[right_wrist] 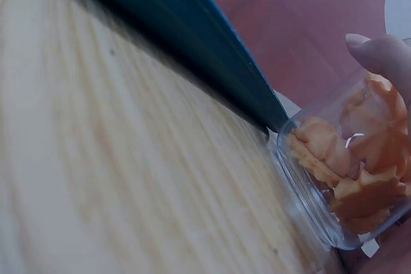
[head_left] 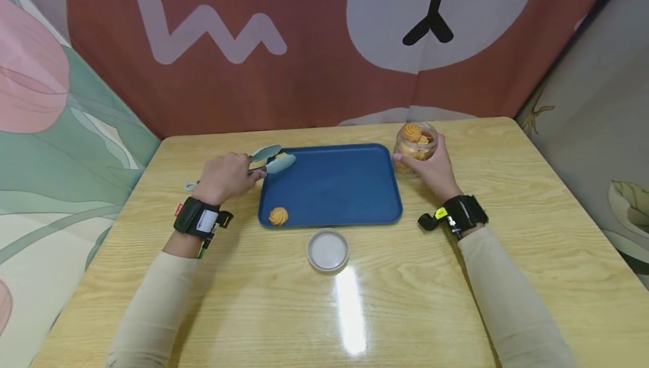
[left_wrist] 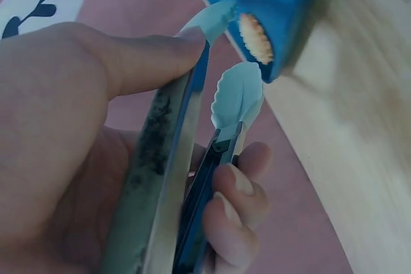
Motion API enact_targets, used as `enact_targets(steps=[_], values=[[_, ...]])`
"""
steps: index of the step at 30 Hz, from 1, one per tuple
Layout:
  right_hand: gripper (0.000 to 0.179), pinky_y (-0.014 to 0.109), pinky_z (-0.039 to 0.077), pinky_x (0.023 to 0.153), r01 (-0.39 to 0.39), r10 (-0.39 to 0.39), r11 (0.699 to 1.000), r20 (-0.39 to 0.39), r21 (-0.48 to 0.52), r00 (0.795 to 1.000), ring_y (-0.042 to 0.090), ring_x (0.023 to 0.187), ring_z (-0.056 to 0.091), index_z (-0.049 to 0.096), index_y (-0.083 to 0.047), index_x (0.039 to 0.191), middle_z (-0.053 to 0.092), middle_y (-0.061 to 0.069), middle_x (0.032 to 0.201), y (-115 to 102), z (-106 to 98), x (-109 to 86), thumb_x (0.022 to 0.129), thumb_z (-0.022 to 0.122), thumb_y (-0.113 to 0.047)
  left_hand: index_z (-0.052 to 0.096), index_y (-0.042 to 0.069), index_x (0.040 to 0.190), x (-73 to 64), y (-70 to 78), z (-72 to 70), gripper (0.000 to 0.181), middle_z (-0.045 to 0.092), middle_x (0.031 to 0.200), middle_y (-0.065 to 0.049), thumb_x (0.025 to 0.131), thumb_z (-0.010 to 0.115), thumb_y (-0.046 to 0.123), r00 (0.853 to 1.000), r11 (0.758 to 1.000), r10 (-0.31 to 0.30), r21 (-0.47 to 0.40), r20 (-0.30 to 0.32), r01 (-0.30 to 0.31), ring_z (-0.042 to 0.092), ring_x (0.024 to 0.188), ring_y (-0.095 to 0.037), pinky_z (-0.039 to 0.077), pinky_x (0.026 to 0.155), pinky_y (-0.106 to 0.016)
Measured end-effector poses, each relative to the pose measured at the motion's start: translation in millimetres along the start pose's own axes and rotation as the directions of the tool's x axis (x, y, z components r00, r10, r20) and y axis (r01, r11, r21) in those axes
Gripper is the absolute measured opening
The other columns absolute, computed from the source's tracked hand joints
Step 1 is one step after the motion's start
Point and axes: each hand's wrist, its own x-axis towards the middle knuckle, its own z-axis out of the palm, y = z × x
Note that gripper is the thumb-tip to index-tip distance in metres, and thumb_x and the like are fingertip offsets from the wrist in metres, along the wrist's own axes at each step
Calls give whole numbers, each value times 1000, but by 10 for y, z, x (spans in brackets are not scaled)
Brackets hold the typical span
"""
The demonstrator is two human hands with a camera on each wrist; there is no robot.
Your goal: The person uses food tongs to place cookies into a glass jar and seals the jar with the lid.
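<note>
My left hand grips a pair of tongs with pale green scalloped tips. Those tips stand apart over the far left corner of a blue tray. A swirled cookie lies in that corner, partly hidden by the tips in the head view; contact with them cannot be told. Another round cookie is in the tray's near left corner. With fingers and thumb around its side, my right hand holds a clear jar of cookies. The jar stands upright on the table, just right of the tray.
A round whitish lid lies on the wooden table in front of the tray. Behind the table's far edge hangs a reddish-brown printed cloth. More printed cloth hangs at the left side.
</note>
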Motion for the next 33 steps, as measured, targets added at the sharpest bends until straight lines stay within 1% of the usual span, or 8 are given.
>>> enact_targets(steps=[4,7,10,14,17,20,26,33], values=[[86,43,37,94,3,-3,1000,-3,8,1000,18,114,43,26,-16,141,39,11,131,12,-2,13,75,80,-26,48,11,56,48,-21,62,49,35,50,0,90,59,44,1000,1000,-21,-7,14,21,41,41,-18,28,36,-31],[87,44,37,94,3,-3,1000,-4,8,1000,19,114,43,26,-17,140,40,12,131,67,-20,49,74,81,-28,49,10,57,71,-20,88,48,34,51,0,90,60,44,1000,999,-31,-14,0,31,42,41,-18,28,36,-31],[88,44,38,93,-3,3,1000,-5,-9,1000,18,114,43,25,-21,141,39,11,131,178,-29,100,74,80,-32,50,9,62,71,-27,121,44,36,52,-2,89,62,42,999,1000,-20,-5,-32,20,43,42,-20,29,36,-32],[88,43,39,92,-2,2,1000,-10,-25,1000,17,114,43,25,-25,140,40,8,130,315,-24,154,73,80,-37,52,7,68,53,-46,174,39,43,56,-5,89,64,38,995,1000,8,28,-95,-5,46,43,-22,34,36,-33],[89,44,38,94,4,-4,1000,-14,-21,1000,17,114,43,26,-26,140,40,7,131,359,-19,165,71,81,-37,53,7,70,35,-56,202,36,47,57,-7,88,64,36,991,999,22,47,-135,-16,47,44,-23,36,36,-35],[90,45,37,95,5,-5,1000,-14,-16,1000,17,115,43,26,-26,140,40,7,132,370,-17,159,71,82,-36,55,6,74,21,-63,216,33,48,58,-8,88,65,35,987,999,28,49,-159,-21,47,45,-23,37,36,-36],[90,45,36,96,5,-5,1000,-11,-23,1000,18,116,42,25,-27,141,40,7,133,362,-18,149,71,81,-37,57,5,78,17,-55,210,31,49,59,-8,87,66,33,983,998,38,47,-181,-30,47,45,-23,37,37,-36],[89,44,38,94,6,-6,1000,-12,-28,1000,17,115,43,25,-28,141,39,7,132,356,-14,160,72,80,-37,59,4,82,32,-30,177,30,50,60,-8,88,66,33,983,998,44,44,-179,-37,48,45,-22,39,37,-36]])
